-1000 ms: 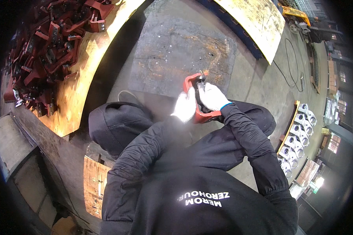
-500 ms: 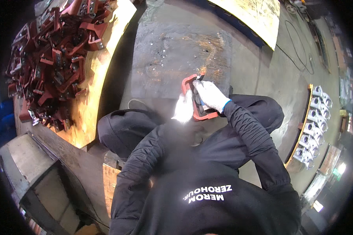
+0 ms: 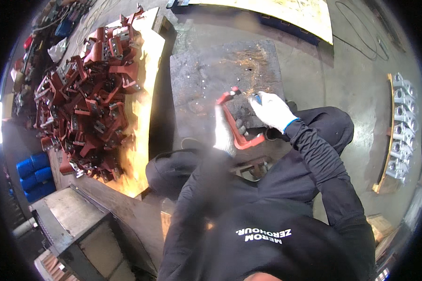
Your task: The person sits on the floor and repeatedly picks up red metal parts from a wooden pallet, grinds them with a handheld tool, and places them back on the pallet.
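Observation:
A red U-shaped metal bracket (image 3: 237, 132) is held up over the near edge of a dark, worn work board (image 3: 197, 70). My left hand (image 3: 224, 131), in a white glove with grey fingertips, is closed round the bracket's long middle section. Off the bracket's right side is my right hand (image 3: 273, 110), also gloved, with its fingers pinched together. Something small and bluish shows at those fingertips; I cannot tell what it is. Small bright bits lie scattered on the board.
At left, a big heap of similar red brackets (image 3: 86, 107) covers a wooden table (image 3: 143, 117). Silver metal castings (image 3: 401, 124) stand in a row at far right. A grey metal cabinet (image 3: 75, 210) is at lower left, with blue bundles (image 3: 34, 173) behind. Another wooden-topped table (image 3: 295, 16) stands beyond the board.
My right hand has drawn away from the bracket to the right, while my left hand keeps its hold. The whole view has shifted, bringing more of the left side in.

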### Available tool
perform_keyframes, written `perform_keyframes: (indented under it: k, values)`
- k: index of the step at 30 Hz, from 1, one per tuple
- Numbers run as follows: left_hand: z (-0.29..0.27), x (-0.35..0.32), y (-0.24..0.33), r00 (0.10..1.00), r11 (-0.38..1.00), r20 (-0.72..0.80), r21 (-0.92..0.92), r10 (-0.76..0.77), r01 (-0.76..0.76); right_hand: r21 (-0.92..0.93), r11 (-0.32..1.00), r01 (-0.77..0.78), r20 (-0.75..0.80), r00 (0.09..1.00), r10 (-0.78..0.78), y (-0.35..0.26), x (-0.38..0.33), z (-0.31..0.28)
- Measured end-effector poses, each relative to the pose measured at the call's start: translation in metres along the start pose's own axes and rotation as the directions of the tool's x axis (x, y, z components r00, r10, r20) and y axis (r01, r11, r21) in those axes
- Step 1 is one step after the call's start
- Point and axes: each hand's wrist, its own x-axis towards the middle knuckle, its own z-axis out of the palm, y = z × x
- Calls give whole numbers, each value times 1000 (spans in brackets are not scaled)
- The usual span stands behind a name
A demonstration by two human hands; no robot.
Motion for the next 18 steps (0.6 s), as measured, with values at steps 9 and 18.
perform_keyframes:
  k: [9,18]
  values:
    - [99,-41,29,985,991,-110,7,-129,131,-37,993,112,18,994,-111,-5,11,13]
    - [48,-24,35,958,982,227,-23,-177,187,91,995,39,81,996,-46,-16,7,20]
